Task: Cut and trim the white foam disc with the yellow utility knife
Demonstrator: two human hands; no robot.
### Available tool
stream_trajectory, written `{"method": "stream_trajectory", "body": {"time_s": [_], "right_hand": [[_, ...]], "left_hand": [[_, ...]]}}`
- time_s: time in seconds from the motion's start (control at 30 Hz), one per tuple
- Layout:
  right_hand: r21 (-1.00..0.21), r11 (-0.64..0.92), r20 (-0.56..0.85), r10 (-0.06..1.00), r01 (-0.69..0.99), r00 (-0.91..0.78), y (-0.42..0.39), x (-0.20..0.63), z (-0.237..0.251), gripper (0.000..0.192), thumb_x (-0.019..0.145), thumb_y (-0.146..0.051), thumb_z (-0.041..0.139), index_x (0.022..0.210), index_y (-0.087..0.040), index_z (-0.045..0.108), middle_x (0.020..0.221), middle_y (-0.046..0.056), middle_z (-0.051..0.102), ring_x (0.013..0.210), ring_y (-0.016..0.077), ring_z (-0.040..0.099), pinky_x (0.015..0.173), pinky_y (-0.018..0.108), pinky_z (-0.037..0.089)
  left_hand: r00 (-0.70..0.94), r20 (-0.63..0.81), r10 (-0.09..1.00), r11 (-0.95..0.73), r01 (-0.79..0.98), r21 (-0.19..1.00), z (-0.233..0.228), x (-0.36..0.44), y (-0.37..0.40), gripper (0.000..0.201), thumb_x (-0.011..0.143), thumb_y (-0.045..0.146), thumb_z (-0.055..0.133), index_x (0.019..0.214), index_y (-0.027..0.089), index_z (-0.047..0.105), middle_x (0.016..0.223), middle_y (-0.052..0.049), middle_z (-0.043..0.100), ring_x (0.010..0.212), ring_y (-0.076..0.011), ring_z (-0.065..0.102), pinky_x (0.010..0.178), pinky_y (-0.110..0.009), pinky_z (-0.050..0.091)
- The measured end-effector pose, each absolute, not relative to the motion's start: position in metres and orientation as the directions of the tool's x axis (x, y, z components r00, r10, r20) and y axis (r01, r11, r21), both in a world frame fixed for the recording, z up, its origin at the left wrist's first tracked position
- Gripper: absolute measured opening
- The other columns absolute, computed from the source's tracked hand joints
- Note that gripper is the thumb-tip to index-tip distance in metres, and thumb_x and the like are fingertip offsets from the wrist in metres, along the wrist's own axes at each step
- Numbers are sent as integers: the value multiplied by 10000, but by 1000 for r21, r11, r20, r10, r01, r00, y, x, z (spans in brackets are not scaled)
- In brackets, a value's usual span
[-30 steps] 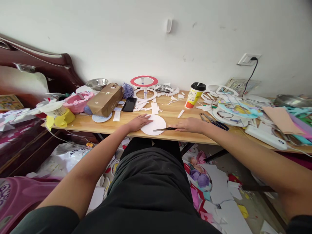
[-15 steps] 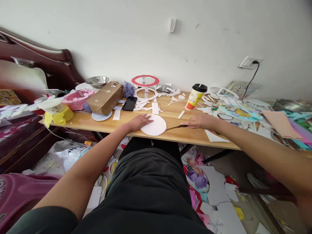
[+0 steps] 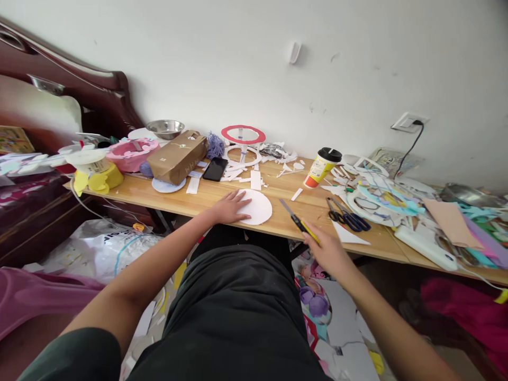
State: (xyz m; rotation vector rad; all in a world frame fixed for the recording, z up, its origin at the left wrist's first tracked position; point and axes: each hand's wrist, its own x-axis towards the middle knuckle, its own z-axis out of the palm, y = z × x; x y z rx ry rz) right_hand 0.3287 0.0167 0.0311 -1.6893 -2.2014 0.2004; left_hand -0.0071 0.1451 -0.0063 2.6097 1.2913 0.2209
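Wooden tabletop (image 3: 222,197) crowded with paper scraps, scissors (image 3: 349,218) and a cup (image 3: 322,167). White foam disc (image 3: 256,207) lying at the near edge, pinned flat under the spread left hand (image 3: 230,207), unchanged from a moment ago. Right hand (image 3: 328,252) pulled back off the tabletop, fingers closed round the yellow-handled knife (image 3: 298,222), blade lifted clear of the disc. Cutting stroke apparently over; disc held steady.

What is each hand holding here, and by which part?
The right hand grips a utility knife by its yellow handle end, blade forward. The left hand holds nothing, resting flat on the white disc.
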Motion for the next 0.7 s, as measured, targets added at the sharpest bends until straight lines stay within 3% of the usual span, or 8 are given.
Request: {"method": "stream_trajectory", "body": {"time_s": [0.1, 0.23, 0.37, 0.7], "right_hand": [[-351, 239, 174, 967, 905, -188, -10, 306, 14, 510, 986, -348, 340, 1480, -255, 430, 1099, 101, 739, 953, 272, 711, 795, 380, 564], [-321, 193, 197, 971, 927, -134, -29, 286, 6, 487, 979, -285, 340, 1434, -213, 500, 1041, 122, 741, 888, 268, 709, 774, 357, 537], [-299, 160, 205, 974, 941, -100, -34, 274, 3, 468, 975, -237, 376, 1418, -217, 522, 893, 96, 733, 809, 239, 704, 742, 312, 506], [-266, 106, 130, 989, 958, -73, -41, 269, 7, 485, 965, -185, 388, 1439, -204, 492, 935, 102, 728, 848, 238, 699, 726, 296, 483]], "left_hand": [[596, 68, 800, -594, 771, 229, -5, 4, 130, 653, 930, 604, 397, 1485, 261, 399, 1617, -81, 245, 1496, -352, 155, 1203, -532, 118], [692, 233, 684, -728, 667, 156, -7, 31, 103, 414, 995, 306, 346, 1351, 276, 555, 1519, -50, 450, 1456, -237, 315, 1220, -517, 100], [644, 344, 683, -720, 673, 168, -24, 52, 81, 391, 995, 296, 386, 1336, 229, 564, 1459, -63, 524, 1384, -228, 438, 1159, -449, 324], [627, 506, 592, -745, 666, 46, -44, 47, 74, 429, 974, 305, 466, 1383, 187, 517, 1327, -120, 595, 1309, -269, 493, 1120, -443, 391]]}}
